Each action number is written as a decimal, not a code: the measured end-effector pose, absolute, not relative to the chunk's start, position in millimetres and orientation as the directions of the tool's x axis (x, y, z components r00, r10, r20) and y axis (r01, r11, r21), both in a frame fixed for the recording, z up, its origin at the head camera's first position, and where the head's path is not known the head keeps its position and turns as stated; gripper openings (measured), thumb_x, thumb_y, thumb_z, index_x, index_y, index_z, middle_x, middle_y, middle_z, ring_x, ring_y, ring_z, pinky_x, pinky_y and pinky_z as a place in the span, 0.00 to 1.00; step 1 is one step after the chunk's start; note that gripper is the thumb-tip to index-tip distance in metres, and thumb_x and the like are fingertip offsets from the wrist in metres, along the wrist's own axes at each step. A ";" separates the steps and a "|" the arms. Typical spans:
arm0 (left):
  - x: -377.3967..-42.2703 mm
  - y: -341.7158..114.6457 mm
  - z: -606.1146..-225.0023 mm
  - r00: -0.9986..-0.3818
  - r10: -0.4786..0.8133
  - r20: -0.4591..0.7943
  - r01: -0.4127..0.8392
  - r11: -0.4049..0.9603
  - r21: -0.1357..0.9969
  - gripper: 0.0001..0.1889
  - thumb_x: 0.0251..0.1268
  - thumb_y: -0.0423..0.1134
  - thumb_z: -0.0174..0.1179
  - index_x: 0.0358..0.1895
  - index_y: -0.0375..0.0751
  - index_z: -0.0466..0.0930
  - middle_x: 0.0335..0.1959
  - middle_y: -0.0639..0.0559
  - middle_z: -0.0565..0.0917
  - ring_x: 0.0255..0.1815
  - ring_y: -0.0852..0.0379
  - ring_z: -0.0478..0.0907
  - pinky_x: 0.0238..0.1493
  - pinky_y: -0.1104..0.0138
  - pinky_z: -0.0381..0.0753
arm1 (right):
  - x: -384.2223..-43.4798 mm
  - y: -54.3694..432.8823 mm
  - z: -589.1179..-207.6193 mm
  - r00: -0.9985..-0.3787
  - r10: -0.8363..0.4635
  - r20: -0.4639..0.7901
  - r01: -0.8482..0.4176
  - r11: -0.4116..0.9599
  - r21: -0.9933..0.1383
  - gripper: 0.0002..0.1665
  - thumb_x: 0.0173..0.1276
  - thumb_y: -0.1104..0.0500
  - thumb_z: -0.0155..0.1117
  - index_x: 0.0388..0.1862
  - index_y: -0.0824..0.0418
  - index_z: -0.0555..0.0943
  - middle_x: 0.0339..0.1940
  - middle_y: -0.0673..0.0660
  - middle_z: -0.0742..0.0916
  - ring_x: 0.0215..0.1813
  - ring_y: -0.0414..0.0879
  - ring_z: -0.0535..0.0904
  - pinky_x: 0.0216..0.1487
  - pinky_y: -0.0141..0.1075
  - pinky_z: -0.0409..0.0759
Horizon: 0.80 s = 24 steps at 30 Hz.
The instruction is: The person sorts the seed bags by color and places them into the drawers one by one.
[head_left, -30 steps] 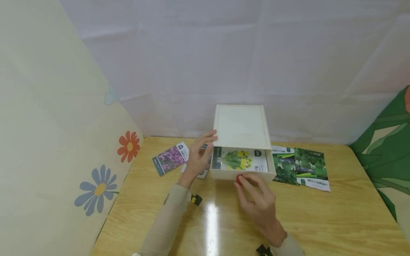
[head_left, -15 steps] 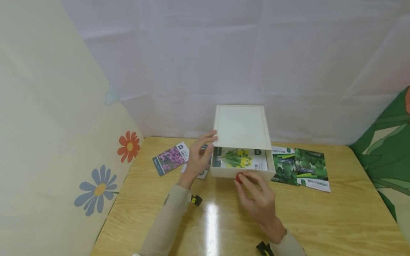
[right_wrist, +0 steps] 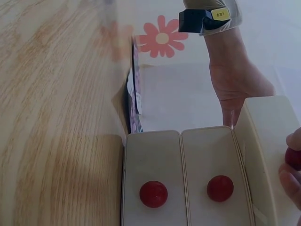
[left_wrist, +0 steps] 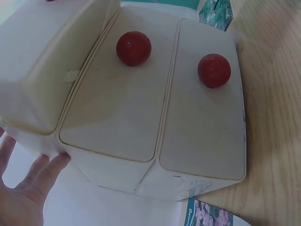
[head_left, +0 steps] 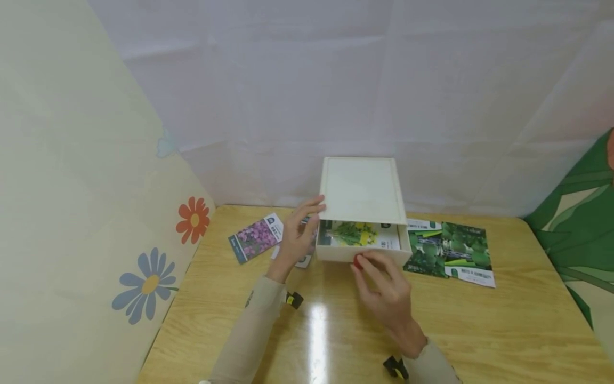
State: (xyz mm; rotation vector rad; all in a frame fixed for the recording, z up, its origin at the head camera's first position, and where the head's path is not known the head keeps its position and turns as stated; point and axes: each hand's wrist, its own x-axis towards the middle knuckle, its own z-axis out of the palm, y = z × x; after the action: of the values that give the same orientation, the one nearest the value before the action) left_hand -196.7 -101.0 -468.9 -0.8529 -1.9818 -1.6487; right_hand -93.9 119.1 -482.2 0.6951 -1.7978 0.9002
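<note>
A small white drawer cabinet stands against the back of the table. Its top drawer is partly out, with a yellow-flower packet lying inside. My right hand pinches that drawer's round red knob between thumb and fingers. Against the cabinet's left side rests my left hand, its fingers extended and touching near the top edge. In the left wrist view, the middle drawer and the bottom drawer sit flush, each with a red knob.
Left of the cabinet lie a purple-flower packet and another packet, partly hidden behind the left hand. Green vegetable packets overlap on the right. A white cloth hangs behind the wooden table.
The top drawer has slid slightly inward, with my right hand moving along on its knob. Less of the yellow-flower packet shows. My left hand has stayed in place.
</note>
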 end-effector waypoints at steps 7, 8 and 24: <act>-198.0 -100.5 -468.4 -0.720 0.176 0.671 0.691 0.102 0.715 0.14 0.83 0.29 0.52 0.60 0.30 0.83 0.72 0.36 0.80 0.76 0.41 0.75 0.77 0.54 0.78 | -99.7 120.1 -482.4 -0.374 -0.069 0.925 -0.780 0.563 -0.273 0.17 0.77 0.56 0.69 0.45 0.71 0.90 0.46 0.69 0.90 0.41 0.60 0.89 0.56 0.29 0.89; -197.9 -100.2 -467.9 -0.721 0.174 0.671 0.691 0.099 0.716 0.14 0.82 0.27 0.52 0.60 0.30 0.83 0.72 0.36 0.80 0.76 0.40 0.75 0.76 0.54 0.78 | -100.2 120.1 -482.4 -0.377 -0.071 0.924 -0.780 0.562 -0.275 0.16 0.77 0.56 0.69 0.45 0.71 0.90 0.46 0.68 0.90 0.42 0.60 0.89 0.56 0.29 0.88; -196.8 -99.8 -469.2 -0.748 0.164 0.644 0.663 0.118 0.740 0.14 0.81 0.25 0.52 0.60 0.31 0.84 0.72 0.37 0.80 0.75 0.40 0.76 0.72 0.53 0.82 | -109.7 120.8 -482.8 -0.413 -0.068 0.908 -0.775 0.550 -0.311 0.15 0.77 0.57 0.70 0.48 0.70 0.90 0.48 0.68 0.89 0.45 0.60 0.89 0.56 0.27 0.88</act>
State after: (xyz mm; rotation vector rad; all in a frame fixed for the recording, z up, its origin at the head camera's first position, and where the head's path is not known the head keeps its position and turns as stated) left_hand -196.8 -99.8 -469.2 -0.8010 -1.9985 -1.6655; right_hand -109.7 120.8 -482.8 0.6918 -1.8401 0.9389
